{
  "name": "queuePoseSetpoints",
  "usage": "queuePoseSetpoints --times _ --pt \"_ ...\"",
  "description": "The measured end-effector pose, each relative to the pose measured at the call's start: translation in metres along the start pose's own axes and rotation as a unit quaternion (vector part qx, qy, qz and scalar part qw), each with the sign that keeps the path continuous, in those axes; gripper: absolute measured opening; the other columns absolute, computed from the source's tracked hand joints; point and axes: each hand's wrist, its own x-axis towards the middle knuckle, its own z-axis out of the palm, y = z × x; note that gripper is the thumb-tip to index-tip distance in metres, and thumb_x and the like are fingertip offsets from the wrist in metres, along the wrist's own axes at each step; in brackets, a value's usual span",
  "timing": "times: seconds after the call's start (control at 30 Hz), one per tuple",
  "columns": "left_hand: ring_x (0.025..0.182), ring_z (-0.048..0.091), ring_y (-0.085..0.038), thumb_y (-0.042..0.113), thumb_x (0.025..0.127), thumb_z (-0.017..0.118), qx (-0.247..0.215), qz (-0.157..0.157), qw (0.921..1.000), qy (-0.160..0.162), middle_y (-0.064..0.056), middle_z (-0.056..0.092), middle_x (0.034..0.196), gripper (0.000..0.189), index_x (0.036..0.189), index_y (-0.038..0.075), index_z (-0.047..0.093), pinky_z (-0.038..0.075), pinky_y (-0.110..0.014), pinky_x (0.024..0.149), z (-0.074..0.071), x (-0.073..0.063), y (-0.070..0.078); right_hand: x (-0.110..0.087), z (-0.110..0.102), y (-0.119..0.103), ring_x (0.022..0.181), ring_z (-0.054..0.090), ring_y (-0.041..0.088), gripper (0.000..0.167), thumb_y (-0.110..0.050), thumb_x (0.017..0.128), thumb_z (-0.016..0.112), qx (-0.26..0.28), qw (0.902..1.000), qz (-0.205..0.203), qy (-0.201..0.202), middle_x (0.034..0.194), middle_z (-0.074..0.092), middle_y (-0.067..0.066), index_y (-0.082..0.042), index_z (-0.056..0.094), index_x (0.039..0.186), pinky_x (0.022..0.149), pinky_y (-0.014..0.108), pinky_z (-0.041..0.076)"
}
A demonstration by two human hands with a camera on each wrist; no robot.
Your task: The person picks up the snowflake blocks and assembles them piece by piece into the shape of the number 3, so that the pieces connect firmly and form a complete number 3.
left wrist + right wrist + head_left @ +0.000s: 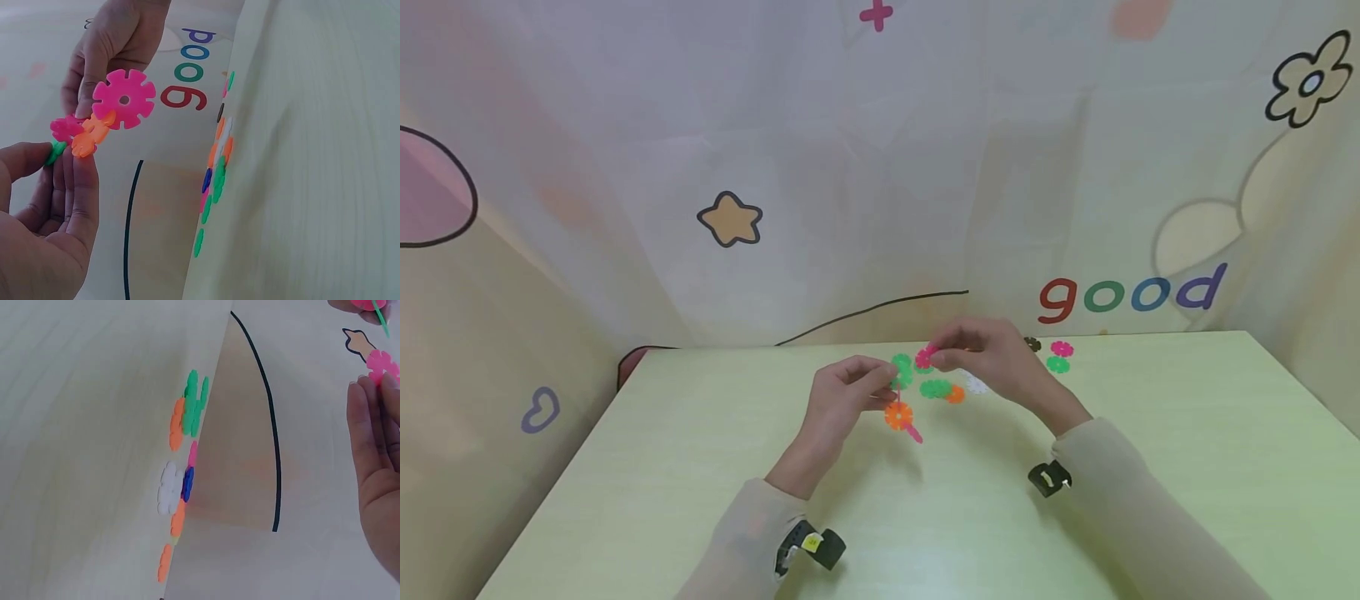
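Observation:
My left hand (pixel 850 398) pinches a green snowflake disc (pixel 56 152) between thumb and fingers. Joined to it are a pink disc (pixel 65 129), orange pieces (pixel 898 416) and a larger-looking pink disc (pixel 125 100), all notched round the rim. In my right hand (pixel 996 360), thumb and fingertips hold a separate pink snowflake disc (pixel 381 364). Both hands are raised above the table, the right one close beside the joined pieces. In the right wrist view, the left hand shows only partly at the top corner, behind its green disc (pixel 380 317).
Loose discs lie along the table's far edge: green (pixel 936 389), orange (pixel 955 394), white (pixel 167 487), blue (pixel 188 484), and pink (pixel 1062 349) at the right. The pale table (pixel 700 467) meets a printed curtain (pixel 850 167) at the back.

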Motion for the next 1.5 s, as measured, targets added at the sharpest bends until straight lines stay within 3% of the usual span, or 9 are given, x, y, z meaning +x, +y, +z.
queuePoseSetpoints --times 0.13,0.37,0.57,0.87,1.07,1.2,1.37,1.5 --pt "0.076 0.075 -0.012 0.017 0.103 0.076 0.0 -0.003 1.0 -0.006 -0.001 0.079 0.089 0.021 0.111 -0.002 0.079 0.069 -0.027 0.083 0.001 0.0 -0.001 -0.005 0.002 -0.001 0.1 0.079 0.017 0.012 -0.015 0.1 0.083 0.013 0.9999 0.001 0.01 0.109 0.082 0.004 -0.013 0.082 0.111 0.095 0.037 0.065" --pt "0.077 0.076 -0.011 0.018 0.103 0.076 0.007 -0.009 0.9999 -0.009 0.0 0.08 0.09 0.021 0.112 -0.001 0.08 0.069 -0.028 0.084 0.001 0.001 -0.001 -0.007 0.006 -0.002 0.096 0.08 0.012 0.012 -0.008 0.099 0.082 0.045 0.9981 -0.041 0.003 0.108 0.083 0.01 -0.008 0.081 0.11 0.091 0.024 0.065" --pt "0.077 0.076 -0.011 0.017 0.103 0.076 0.015 -0.013 0.9997 -0.012 0.002 0.079 0.089 0.02 0.112 -0.001 0.08 0.069 -0.026 0.083 0.002 0.0 -0.002 -0.007 0.009 -0.003 0.093 0.081 0.01 0.012 0.001 0.096 0.081 0.058 0.9964 -0.062 -0.002 0.106 0.082 0.014 -0.005 0.082 0.107 0.09 0.025 0.067" --pt "0.076 0.077 -0.009 0.012 0.104 0.076 0.013 -0.016 0.9995 -0.025 0.0 0.078 0.09 0.02 0.115 -0.004 0.079 0.069 -0.026 0.084 0.002 0.0 0.0 -0.01 0.018 -0.004 0.085 0.08 0.005 0.01 0.001 0.092 0.085 0.054 0.9947 -0.073 0.048 0.098 0.082 0.015 -0.003 0.084 0.101 0.083 0.023 0.066" --pt "0.075 0.076 -0.008 0.009 0.104 0.076 0.004 -0.013 0.9995 -0.03 0.002 0.077 0.09 0.02 0.115 -0.006 0.078 0.069 -0.025 0.082 0.0 -0.001 0.003 -0.011 0.025 -0.008 0.085 0.079 0.003 0.009 0.001 0.093 0.084 0.052 0.9938 -0.078 0.059 0.097 0.083 0.013 -0.005 0.085 0.099 0.083 0.03 0.068" --pt "0.077 0.076 -0.008 0.011 0.105 0.075 0.003 -0.007 0.9988 -0.047 0.002 0.077 0.091 0.022 0.117 -0.008 0.077 0.069 -0.025 0.084 -0.002 0.0 0.001 -0.011 0.023 -0.009 0.087 0.08 0.004 0.009 0.0 0.094 0.084 0.052 0.9939 -0.08 0.056 0.098 0.083 0.013 -0.006 0.085 0.1 0.086 0.034 0.069" --pt "0.081 0.078 -0.01 0.013 0.106 0.073 0.007 -0.007 0.9966 -0.082 0.003 0.076 0.094 0.027 0.122 -0.008 0.074 0.069 -0.028 0.09 -0.004 0.0 -0.001 -0.011 0.019 -0.007 0.089 0.081 0.006 0.013 0.002 0.092 0.085 0.053 0.9932 -0.09 0.05 0.099 0.083 0.014 -0.005 0.086 0.103 0.086 0.023 0.067" --pt "0.083 0.079 -0.011 0.014 0.106 0.072 0.008 -0.007 0.995 -0.099 0.002 0.077 0.097 0.026 0.122 -0.006 0.075 0.069 -0.034 0.096 -0.004 -0.001 -0.001 -0.011 0.017 -0.006 0.09 0.08 0.003 0.017 0.003 0.093 0.083 0.064 0.9928 -0.096 0.031 0.102 0.083 0.017 -0.002 0.085 0.109 0.086 0.022 0.066"
